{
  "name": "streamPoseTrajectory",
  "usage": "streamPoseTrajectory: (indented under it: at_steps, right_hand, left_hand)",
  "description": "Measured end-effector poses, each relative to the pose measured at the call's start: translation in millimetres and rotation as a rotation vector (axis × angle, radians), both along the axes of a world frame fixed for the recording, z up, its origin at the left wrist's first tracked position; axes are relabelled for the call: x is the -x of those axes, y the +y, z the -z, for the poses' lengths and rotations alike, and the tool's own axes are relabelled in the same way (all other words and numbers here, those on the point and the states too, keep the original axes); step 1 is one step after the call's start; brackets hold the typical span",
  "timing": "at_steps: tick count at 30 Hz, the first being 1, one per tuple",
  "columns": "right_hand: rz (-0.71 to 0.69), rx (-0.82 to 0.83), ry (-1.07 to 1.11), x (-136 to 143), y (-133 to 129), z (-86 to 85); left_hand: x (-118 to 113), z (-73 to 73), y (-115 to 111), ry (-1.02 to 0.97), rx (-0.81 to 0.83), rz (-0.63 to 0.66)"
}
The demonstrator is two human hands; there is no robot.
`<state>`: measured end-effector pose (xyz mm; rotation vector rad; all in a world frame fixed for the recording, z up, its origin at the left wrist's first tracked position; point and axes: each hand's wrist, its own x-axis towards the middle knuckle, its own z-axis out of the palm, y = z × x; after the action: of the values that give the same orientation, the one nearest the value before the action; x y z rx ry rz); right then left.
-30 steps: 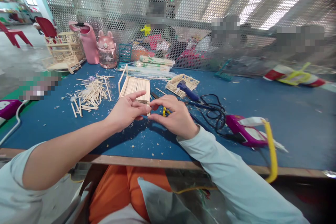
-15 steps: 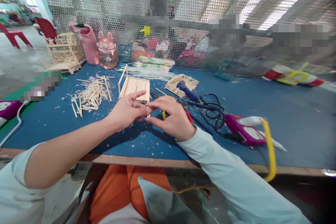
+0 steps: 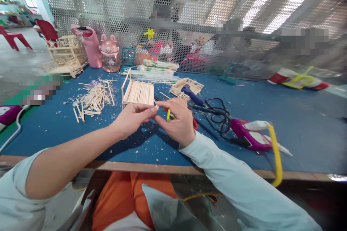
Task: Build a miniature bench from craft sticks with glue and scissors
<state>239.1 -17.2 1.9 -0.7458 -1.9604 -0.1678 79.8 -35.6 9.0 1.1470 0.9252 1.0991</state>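
Note:
My left hand [image 3: 134, 117] and my right hand [image 3: 176, 120] meet at the middle of the blue table, both closed. Their thumbs and fingers pinch small pale wooden sticks [image 3: 157, 107], of which only the ends show. Just beyond the left hand lies a platform of wooden sticks [image 3: 139, 92] with a thin upright frame at its left side. Beneath the right hand, a tool with yellow and red handles [image 3: 169, 114] is partly hidden. A small wooden frame [image 3: 179, 87] lies further back, with a blue-handled corded tool [image 3: 193, 94] resting against it.
Loose cut sticks [image 3: 97, 97] are heaped at left. A purple-and-white tool [image 3: 252, 135] lies right, beside a black cord [image 3: 221, 110]. Behind stand a tiered wooden model [image 3: 67, 52], a pink bottle [image 3: 92, 48], a rabbit-eared jar [image 3: 110, 54] and a perforated metal screen [image 3: 195, 43].
My left fingers, spread half a second ago, have folded in around the small sticks. The right fingers have drawn closer to the left ones. The view has shifted slightly.

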Motion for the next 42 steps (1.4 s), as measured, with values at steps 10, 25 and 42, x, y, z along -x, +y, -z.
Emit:
streamPoseTrajectory:
  at_steps: [10, 25, 42]
  right_hand:
    - [-0.106, 0.105, -0.031, 1, -2, -3.0]
    - [-0.178, 0.457, 0.265, 4, 1, -9.5]
    - [-0.286, 0.945, 0.83, 15, 9, -5.0]
  left_hand:
    - [8, -5.2, 4, 0.28, -0.203, -0.057]
    - [11, -5.1, 6, 0.396, -0.285, 0.033]
    - [10, 2.1, 7, 0.191, -0.261, -0.086]
